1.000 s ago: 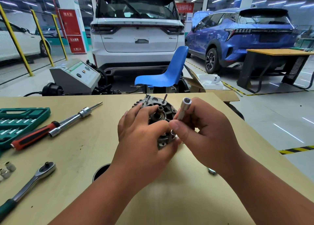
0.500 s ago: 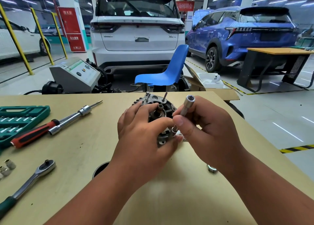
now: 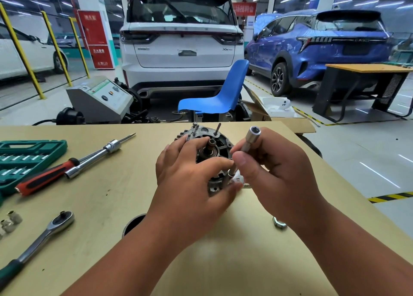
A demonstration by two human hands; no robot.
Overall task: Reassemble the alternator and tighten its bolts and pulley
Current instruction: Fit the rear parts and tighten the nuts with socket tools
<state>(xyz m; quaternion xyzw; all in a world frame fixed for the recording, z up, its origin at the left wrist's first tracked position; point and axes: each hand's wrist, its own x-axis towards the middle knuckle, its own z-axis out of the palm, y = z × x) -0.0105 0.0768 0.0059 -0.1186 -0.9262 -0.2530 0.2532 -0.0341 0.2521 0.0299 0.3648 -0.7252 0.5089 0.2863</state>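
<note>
Head view of a workbench, read from near to far. At lower left a ratchet wrench (image 3: 44, 231) with a green grip is laid on the tan table (image 3: 107, 210), and a few small sockets (image 3: 11, 222) are grouped near it at the left edge of the frame. A round hole (image 3: 134, 225) in the tabletop is seen below the left hand, partly hidden. A loose nut (image 3: 279, 224) lies right of centre, just beside the right wrist. At the centre the alternator (image 3: 223, 139) is set on the table, with slim studs (image 3: 217, 129) standing from its far rim. It is gripped by the left hand (image 3: 190, 184), whose fingers are curled over its left side and whose thumb is laid across its near edge. A long socket (image 3: 250, 141) is pinched between the thumb and fingers of the right hand (image 3: 274, 177). The socket is tilted, with its open end toward the upper right. Its lower end is placed at a bolt (image 3: 230, 173) on the near rim, just beside the left thumb. At centre left a red-handled driver (image 3: 44, 179) and a chrome extension bar (image 3: 98, 154) are laid touching, next to a green tool case (image 3: 33, 152). Beyond the table's far edge a blue chair (image 3: 219, 99) and a grey machine (image 3: 100, 99) are seen. Behind them a white car (image 3: 181, 38) is parked at upper centre and a blue car (image 3: 312, 49) at upper right.
</note>
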